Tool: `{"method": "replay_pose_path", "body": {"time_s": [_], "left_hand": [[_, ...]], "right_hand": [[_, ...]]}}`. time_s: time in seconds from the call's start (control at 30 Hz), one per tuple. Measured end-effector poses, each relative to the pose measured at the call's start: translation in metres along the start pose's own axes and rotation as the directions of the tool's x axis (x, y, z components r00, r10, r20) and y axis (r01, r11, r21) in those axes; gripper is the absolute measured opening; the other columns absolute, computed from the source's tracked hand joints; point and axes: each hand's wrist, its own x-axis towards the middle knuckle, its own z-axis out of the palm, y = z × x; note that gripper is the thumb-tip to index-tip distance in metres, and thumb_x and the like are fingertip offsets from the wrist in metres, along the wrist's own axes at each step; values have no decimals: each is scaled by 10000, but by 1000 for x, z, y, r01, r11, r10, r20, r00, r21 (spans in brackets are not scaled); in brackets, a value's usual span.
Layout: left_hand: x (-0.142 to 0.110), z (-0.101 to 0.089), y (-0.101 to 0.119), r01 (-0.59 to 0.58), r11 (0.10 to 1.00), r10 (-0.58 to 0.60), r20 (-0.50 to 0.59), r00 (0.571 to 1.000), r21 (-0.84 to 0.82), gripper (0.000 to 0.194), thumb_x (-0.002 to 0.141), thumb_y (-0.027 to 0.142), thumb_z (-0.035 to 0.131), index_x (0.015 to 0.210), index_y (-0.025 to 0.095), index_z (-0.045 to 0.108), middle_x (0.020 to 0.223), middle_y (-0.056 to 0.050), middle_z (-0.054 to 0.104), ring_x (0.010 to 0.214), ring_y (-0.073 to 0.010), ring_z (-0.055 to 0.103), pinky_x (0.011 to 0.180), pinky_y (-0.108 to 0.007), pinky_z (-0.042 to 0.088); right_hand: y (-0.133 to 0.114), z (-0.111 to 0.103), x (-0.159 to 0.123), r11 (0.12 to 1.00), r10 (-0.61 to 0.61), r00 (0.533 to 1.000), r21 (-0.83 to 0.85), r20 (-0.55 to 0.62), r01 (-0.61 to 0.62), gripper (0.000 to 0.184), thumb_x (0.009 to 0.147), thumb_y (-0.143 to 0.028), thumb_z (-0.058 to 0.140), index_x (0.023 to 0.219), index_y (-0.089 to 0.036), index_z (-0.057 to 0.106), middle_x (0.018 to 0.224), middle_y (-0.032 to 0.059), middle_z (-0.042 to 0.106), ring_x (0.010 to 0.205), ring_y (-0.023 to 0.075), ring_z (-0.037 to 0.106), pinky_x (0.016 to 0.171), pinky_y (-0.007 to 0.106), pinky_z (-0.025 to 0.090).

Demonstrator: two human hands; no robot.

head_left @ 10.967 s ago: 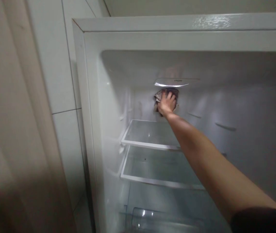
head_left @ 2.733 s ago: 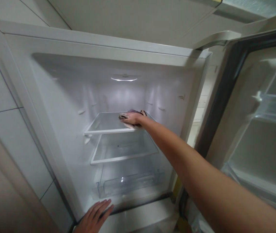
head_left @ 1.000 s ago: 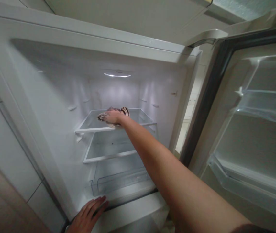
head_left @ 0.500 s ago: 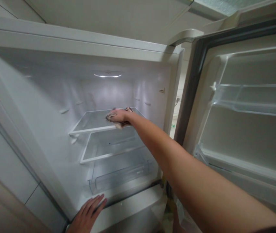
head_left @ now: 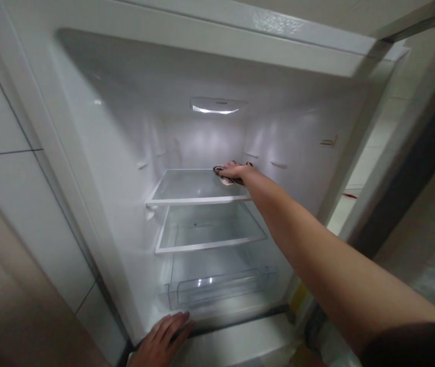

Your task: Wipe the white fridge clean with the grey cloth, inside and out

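An open white fridge fills the view. My right hand (head_left: 233,171) reaches deep inside and presses a dark patterned cloth (head_left: 225,177) flat onto the top glass shelf (head_left: 186,191), near its back right corner. The fingers lie over the cloth and hold it. My left hand (head_left: 163,339) rests flat with fingers stretched out on the fridge's lower front ledge (head_left: 240,336), holding nothing.
A second glass shelf (head_left: 209,239) sits below the first, with a clear plastic drawer (head_left: 221,288) under it. The interior lamp (head_left: 217,106) glows on the ceiling. White wall tiles (head_left: 3,153) stand at the left. The open door's edge (head_left: 412,163) is at the right.
My right hand has slid the cloth along the top shelf toward the back right. My view has swung left, so the door shelves have left the frame. The left hand stays on the ledge.
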Motion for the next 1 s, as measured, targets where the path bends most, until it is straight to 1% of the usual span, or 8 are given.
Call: {"method": "replay_pose_path", "body": {"time_s": [0.13,0.23,0.3,0.43,0.57,0.77,0.93,1.0], "left_hand": [[-1,-2,2,2,1000,0,103,995,-19,1035,788,50,734,1723,348,408,1649,32,602,1426,-234,543,1205,-327,448],[3,-13,2,47,993,-26,178,984,-112,1064,846,355,879,1759,341,333,1680,-19,577,1431,-273,567,1184,-367,494],[5,-20,3,89,980,-49,214,976,-181,1189,781,551,936,1770,344,309,1695,-53,560,1441,-306,578,1185,-403,507],[5,-26,6,149,965,-99,224,970,-215,1307,659,503,997,1766,362,316,1699,-65,554,1447,-337,598,1171,-455,533],[4,-27,8,174,963,-133,197,971,-208,1319,624,387,977,1763,377,311,1732,-38,514,1458,-338,596,1182,-455,531],[10,-33,1,79,983,-63,96,993,-164,1163,754,492,889,1762,348,328,1718,-16,535,1454,-313,582,1216,-419,476],[17,-39,-3,4,994,-2,19,1000,-107,1028,853,681,789,1738,332,398,1679,-10,579,1433,-287,572,1203,-374,452],[18,-40,-3,-7,996,7,3,1000,-91,1000,864,681,781,1728,328,420,1666,-9,592,1428,-280,569,1196,-368,449]], "right_hand": [[-44,5,21,997,-83,996,4,38,83,700,1104,-655,535,1653,-221,516,1717,191,424,1603,395,393,1326,678,271],[-98,13,22,976,-219,974,22,53,219,707,1096,-631,496,1685,-240,483,1727,188,413,1610,415,389,1319,695,262],[-136,19,13,945,-327,944,43,48,325,708,1081,-635,492,1690,-276,475,1746,150,398,1620,399,381,1335,677,248],[-187,27,-17,886,-458,889,88,7,455,762,1041,-639,551,1685,-239,475,1767,152,363,1651,403,324,1348,668,241],[-182,27,-47,844,-517,854,135,-50,519,741,1011,-641,608,1638,-253,530,1732,131,429,1615,413,387,1314,691,307],[-131,21,-83,758,-614,781,190,-116,624,575,1025,-454,683,1532,-191,624,1583,99,606,1445,303,591,1245,415,471],[-119,32,-120,794,-589,772,9,-241,608,549,1062,-535,636,1522,-239,596,1620,105,551,1446,399,545,1196,613,477],[-120,39,-134,797,-596,748,-101,-292,596,548,1067,-576,628,1511,-259,580,1593,94,565,1397,388,567,1131,610,524]]}}
